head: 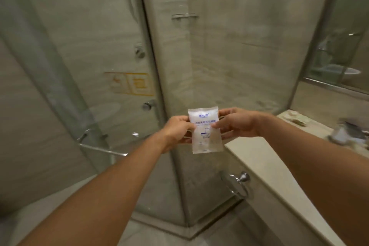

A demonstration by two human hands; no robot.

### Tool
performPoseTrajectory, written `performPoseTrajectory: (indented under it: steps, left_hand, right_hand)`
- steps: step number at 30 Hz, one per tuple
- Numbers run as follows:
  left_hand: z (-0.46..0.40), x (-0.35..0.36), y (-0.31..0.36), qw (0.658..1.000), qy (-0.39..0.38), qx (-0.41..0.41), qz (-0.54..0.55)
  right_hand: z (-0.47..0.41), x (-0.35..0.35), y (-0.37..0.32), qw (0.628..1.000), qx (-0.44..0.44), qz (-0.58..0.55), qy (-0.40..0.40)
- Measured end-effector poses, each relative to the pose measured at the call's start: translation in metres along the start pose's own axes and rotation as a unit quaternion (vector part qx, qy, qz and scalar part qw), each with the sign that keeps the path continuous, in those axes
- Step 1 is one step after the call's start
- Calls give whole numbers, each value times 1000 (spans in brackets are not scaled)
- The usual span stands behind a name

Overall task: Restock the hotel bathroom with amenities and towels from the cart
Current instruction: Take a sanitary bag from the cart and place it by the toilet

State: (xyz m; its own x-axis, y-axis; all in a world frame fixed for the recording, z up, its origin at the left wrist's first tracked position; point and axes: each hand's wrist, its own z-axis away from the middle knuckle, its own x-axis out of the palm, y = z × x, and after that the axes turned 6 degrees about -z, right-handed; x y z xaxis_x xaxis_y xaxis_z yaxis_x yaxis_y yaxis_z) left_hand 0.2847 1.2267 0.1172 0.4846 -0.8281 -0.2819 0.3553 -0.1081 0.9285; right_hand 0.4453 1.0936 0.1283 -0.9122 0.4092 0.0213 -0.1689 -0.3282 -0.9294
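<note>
In front of the glass shower enclosure (pixel 111 66), held up in mid-air at centre frame: a small translucent packet (pixel 204 130), upright, blue print and a blue toilet drawing on its face. Both hands hold it. Left hand (pixel 176 133) pinches the left edge, thumb on the front, fingers curled behind. Right hand (pixel 236 123) pinches the right edge the same way, thumb on the front near the printed line. Both forearms reach in from the bottom corners.

Behind the packet: a shower door with round metal knobs (pixel 147 105) and a yellow sticker (pixel 130 84). A small metal shelf (pixel 184 16) sits high on the tiled shower wall. Right side: a beige stone counter (pixel 265 164), blurred items at its far end, can't identify them. A chrome towel ring (pixel 238 183) is mounted on the counter's side, below the packet. A mirror (pixel 339 46) stands above the counter.
</note>
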Motion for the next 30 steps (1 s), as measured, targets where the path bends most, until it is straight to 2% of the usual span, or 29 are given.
performPoseTrajectory:
  steps: [12,23,30]
  left_hand:
    - [144,-185,-101,984,166,-28,64]
    - [249,-325,-190,942,311,-70,105]
    - [286,-405,-230,908,391,-100,114]
  right_hand:
    - [-55,245,0,991,-39,59,-116]
    - [-101,450,3,964,-35,93,-247]
    - [-147,564,-2,945,-36,98,-311]
